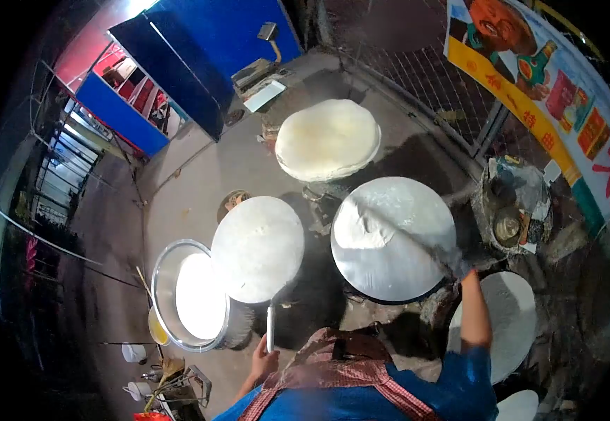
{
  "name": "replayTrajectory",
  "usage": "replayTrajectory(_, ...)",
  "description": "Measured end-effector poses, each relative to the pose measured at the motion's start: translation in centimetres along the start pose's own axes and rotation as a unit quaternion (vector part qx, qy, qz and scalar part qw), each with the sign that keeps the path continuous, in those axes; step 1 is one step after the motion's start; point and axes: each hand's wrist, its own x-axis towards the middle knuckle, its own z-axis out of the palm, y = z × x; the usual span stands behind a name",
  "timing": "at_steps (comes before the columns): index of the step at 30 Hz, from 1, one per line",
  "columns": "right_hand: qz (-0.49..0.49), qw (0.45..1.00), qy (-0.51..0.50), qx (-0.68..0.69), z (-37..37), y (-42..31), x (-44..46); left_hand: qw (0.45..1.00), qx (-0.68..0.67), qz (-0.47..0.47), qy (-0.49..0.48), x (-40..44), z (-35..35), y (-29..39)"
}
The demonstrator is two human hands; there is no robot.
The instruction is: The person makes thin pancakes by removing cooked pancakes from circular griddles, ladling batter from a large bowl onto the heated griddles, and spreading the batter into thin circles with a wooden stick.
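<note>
My left hand (264, 361) is closed around the pale handle of a round flat pan (258, 249), whose whitish face is turned up. The pan overlaps the rim of a metal basin (162, 281) of white batter (199, 298). To the right, my right hand (454, 264), dark and motion-blurred, is at the near right edge of a round griddle (389, 277). From there a thin white pancake (368, 228) runs in a diagonal fold across the griddle, and my fingers seem closed on its edge, though they are smeared. A stack of thin pancakes (328, 140) lies beyond the griddle.
Below my right arm lies another pale round disc (505, 326), with part of one more (519, 407) below it. A cluttered stand (512, 210) is at right, beside a wire fence (417, 77) and a printed banner (564, 91). White containers (133, 353) sit at lower left.
</note>
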Motion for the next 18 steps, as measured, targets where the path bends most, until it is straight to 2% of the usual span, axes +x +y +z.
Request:
replayTrajectory(1,0.037,0.999,0.011,-0.009,0.6,-1.7,1.0,0.997,0.060,0.010,0.041,-0.3,0.6,0.1)
replayTrajectory(2,0.073,0.997,0.009,-0.029,1.4,-3.3,1.5,0.998,0.048,0.005,0.041,-0.4,1.3,0.1)
replayTrajectory(4,0.173,0.972,-0.092,-0.127,2.5,-5.2,1.8,0.998,0.025,-0.009,0.050,-1.3,1.1,0.5)
replayTrajectory(5,0.191,0.964,-0.119,-0.144,2.1,-5.1,0.6,0.998,0.039,0.036,0.028,-0.4,0.1,-0.9)
replayTrajectory(8,0.136,0.975,-0.120,-0.132,-1.0,-2.4,-4.8,0.999,-0.045,-0.016,-0.010,-0.7,-0.9,-1.9)
replayTrajectory(12,0.048,0.989,-0.084,-0.115,-1.6,-1.9,-2.6,0.998,-0.034,-0.039,0.020,-1.7,-1.0,-1.7)
replayTrajectory(16,0.125,0.971,-0.097,-0.179,2.4,-6.2,2.4,0.999,-0.020,-0.043,0.027,-2.7,-1.4,-0.9)
replayTrajectory(18,0.176,0.952,-0.122,-0.220,1.9,-6.9,0.8,0.999,-0.011,-0.035,0.017,-3.0,-2.4,-0.6)
